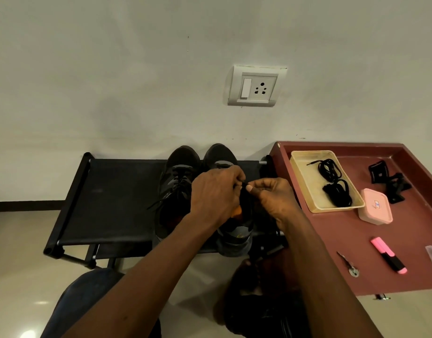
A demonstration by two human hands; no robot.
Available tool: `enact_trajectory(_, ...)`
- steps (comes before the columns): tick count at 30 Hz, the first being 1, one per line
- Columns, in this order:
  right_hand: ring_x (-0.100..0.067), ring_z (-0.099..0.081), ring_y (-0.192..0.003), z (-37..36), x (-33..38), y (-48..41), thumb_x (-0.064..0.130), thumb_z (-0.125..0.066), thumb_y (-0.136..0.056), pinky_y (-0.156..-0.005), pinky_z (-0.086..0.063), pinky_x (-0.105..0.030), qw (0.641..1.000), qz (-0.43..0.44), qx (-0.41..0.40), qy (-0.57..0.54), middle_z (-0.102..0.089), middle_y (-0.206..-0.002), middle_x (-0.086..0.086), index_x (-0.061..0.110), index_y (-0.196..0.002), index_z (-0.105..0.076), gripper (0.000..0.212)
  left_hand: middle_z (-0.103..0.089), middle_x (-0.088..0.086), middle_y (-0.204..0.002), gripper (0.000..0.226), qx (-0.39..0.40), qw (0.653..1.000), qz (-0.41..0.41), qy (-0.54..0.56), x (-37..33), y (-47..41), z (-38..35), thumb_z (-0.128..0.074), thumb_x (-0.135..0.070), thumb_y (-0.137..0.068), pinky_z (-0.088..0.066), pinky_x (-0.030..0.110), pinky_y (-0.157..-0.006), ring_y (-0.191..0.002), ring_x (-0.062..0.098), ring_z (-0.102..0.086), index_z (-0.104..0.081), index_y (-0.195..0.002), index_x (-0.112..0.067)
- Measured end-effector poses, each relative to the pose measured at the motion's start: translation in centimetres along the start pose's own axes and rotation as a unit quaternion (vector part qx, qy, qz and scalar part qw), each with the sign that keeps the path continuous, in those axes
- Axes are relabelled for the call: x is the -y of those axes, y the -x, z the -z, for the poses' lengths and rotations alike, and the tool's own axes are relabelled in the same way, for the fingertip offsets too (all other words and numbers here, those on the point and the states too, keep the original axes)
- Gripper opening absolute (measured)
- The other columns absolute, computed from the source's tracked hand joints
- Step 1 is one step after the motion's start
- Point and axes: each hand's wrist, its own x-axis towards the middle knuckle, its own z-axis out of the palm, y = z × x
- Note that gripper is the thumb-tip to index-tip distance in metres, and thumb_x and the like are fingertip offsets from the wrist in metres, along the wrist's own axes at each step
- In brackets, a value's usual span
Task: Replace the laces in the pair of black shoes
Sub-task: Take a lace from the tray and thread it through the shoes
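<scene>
The 2 black shoes [178, 176] are stood side by side on the shoe rack [107, 196], toward its right end, toes to the wall. Over the shoe nearer that end, a lace end [244, 184] is pinched by the left hand [215, 193] and the right hand [273, 198]; each grip is clamped on it. The lace is best worked 1 eyelet at a time, with the shoe steadied. Spare laces [337, 191] are laid in a tray [307, 181] on the counter [332, 240] right of the rack. The eyelets are hidden by the hands, and it cannot be told whether the lace is old or new.
</scene>
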Motion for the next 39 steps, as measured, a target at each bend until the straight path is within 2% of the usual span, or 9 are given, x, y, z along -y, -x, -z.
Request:
enact_trajectory(2,-0.027,-0.078,-0.089,0.2,0.1,-0.2,0.012,-0.076,-0.094,-0.085,-0.063,-0.045,0.999,-0.021,0.013,-0.023,-0.08,-0.086,-0.006,0.015,-0.089,-0.082,0.008,-0.072,-0.003,-0.089,0.018,-0.027,0.999,-0.016,-0.044,0.0,-0.1,-0.4,-0.075,-0.025,-0.087,-0.045,0.038,-0.084,-0.094,0.021,-0.062,-0.072,-0.104,-0.029)
enact_trajectory(6,-0.037,-0.077,-0.093,0.3,-0.1,-0.2,0.01,-0.075,-0.093,-0.09,-0.061,-0.056,0.998,-0.035,0.019,-0.047,-0.08,-0.088,-0.013,0.012,-0.088,-0.082,0.009,-0.072,-0.014,-0.093,0.019,0.01,0.999,0.024,-0.025,0.8,-0.2,-0.8,-0.069,-0.032,-0.091,-0.03,0.037,-0.095,-0.101,0.015,-0.058,-0.068,-0.109,-0.035)
enact_trajectory(12,-0.033,-0.077,-0.096,0.1,-0.1,-0.2,0.008,-0.075,-0.093,-0.087,-0.064,-0.045,0.998,-0.031,0.008,-0.062,-0.08,-0.086,-0.009,0.012,-0.086,-0.081,0.01,-0.069,-0.018,-0.084,0.011,-0.003,0.995,0.077,0.057,1.0,0.1,-1.4,-0.074,-0.033,-0.087,-0.025,0.031,-0.09,-0.09,0.005,-0.062,-0.065,-0.092,-0.038)
enact_trajectory(15,-0.029,-0.077,-0.09,0.1,0.0,-0.2,0.008,-0.075,-0.094,-0.088,-0.064,-0.046,0.998,-0.031,0.01,-0.055,-0.08,-0.085,-0.008,0.014,-0.085,-0.081,0.012,-0.069,-0.018,-0.083,0.01,-0.011,0.992,0.093,0.084,0.8,0.2,-1.7,-0.074,-0.035,-0.086,-0.024,0.031,-0.089,-0.088,0.003,-0.063,-0.064,-0.088,-0.038)
enact_trajectory(25,-0.034,-0.077,-0.091,0.3,0.4,0.6,0.011,-0.082,-0.088,-0.085,-0.064,-0.047,0.999,0.01,0.02,-0.04,-0.079,-0.084,-0.01,0.012,-0.088,-0.081,0.001,-0.067,-0.012,-0.076,0.01,-0.034,0.998,0.052,-0.031,0.1,0.7,-1.9,-0.071,-0.031,-0.087,-0.024,0.035,-0.094,-0.079,0.013,-0.062,-0.066,-0.094,-0.035)
enact_trajectory(28,-0.026,-0.078,-0.086,0.5,0.5,0.8,0.013,-0.083,-0.087,-0.082,-0.065,-0.045,0.999,0.036,0.022,-0.016,-0.079,-0.081,-0.006,0.017,-0.086,-0.082,0.004,-0.066,-0.014,-0.075,0.01,-0.028,0.996,0.083,-0.004,-0.1,0.7,-2.0,-0.07,-0.031,-0.087,-0.022,0.033,-0.095,-0.079,0.009,-0.062,-0.064,-0.093,-0.036)
enact_trajectory(31,-0.011,-0.075,-0.074,0.5,0.4,0.7,0.015,-0.086,-0.084,-0.07,-0.06,-0.03,0.996,0.076,0.009,0.039,-0.078,-0.077,0.0,0.02,-0.085,-0.081,0.007,-0.065,-0.015,-0.071,0.012,-0.03,0.994,0.108,0.018,-0.3,0.7,-2.0,-0.071,-0.031,-0.084,-0.021,0.032,-0.094,-0.077,0.008,-0.062,-0.062,-0.088,-0.037)
enact_trajectory(33,-0.008,-0.074,-0.072,0.3,0.4,0.7,0.014,-0.085,-0.084,-0.07,-0.057,-0.026,0.994,0.089,0.009,0.057,-0.077,-0.076,0.003,0.021,-0.082,-0.081,0.008,-0.064,-0.015,-0.071,0.011,-0.029,0.993,0.11,0.01,-0.4,0.7,-2.0,-0.07,-0.033,-0.084,-0.023,0.035,-0.097,-0.078,0.008,-0.062,-0.061,-0.088,-0.036)
enact_trajectory(39,-0.018,-0.077,-0.081,0.6,0.4,0.7,0.018,-0.08,-0.09,-0.077,-0.064,-0.035,0.995,0.083,0.009,0.049,-0.079,-0.08,0.0,0.024,-0.082,-0.082,0.01,-0.067,-0.016,-0.079,0.014,-0.011,0.992,0.106,0.066,0.1,0.6,-1.9,-0.071,-0.025,-0.089,-0.028,0.039,-0.106,-0.087,0.006,-0.063,-0.066,-0.097,-0.035)
